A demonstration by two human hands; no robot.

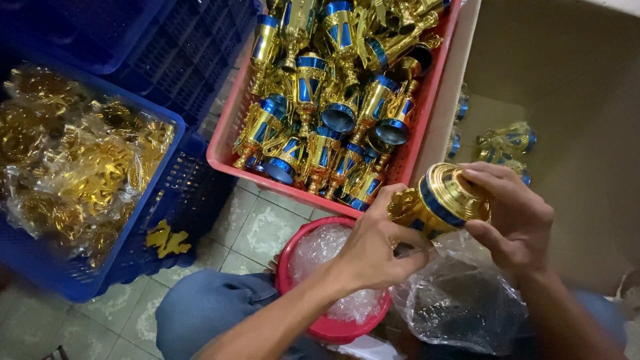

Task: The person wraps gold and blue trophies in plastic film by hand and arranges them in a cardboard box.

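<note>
Nearest me: my knee in blue jeans [207, 310], one red bucket [313, 323] stuffed with clear plastic wrap, and one loose clear plastic bag [460, 300] just beside it on my lap side. Above the bag I held one gold and blue trophy cup [440, 200] in both hands. My left hand [370, 250] was curled narrow around the cup's lower part, thumb and fingertips pinching it. My right hand [517, 217] was half closed over the cup's top and far side, fingers wrapped on the gold rim. So the cup lay between the two hands, touching both, above the bag's mouth.

Beyond, on the tiled floor [263, 227]: one pink crate [230, 133] heaped with like cups, too many and too tangled to count. To its left, one blue crate [143, 250] held a bag of gold ornaments; one gold ornament [167, 240] hung on its side. Further blue crates [167, 47] stood behind. To the right, one cardboard box [573, 100] held a few bagged cups, perhaps three.
</note>
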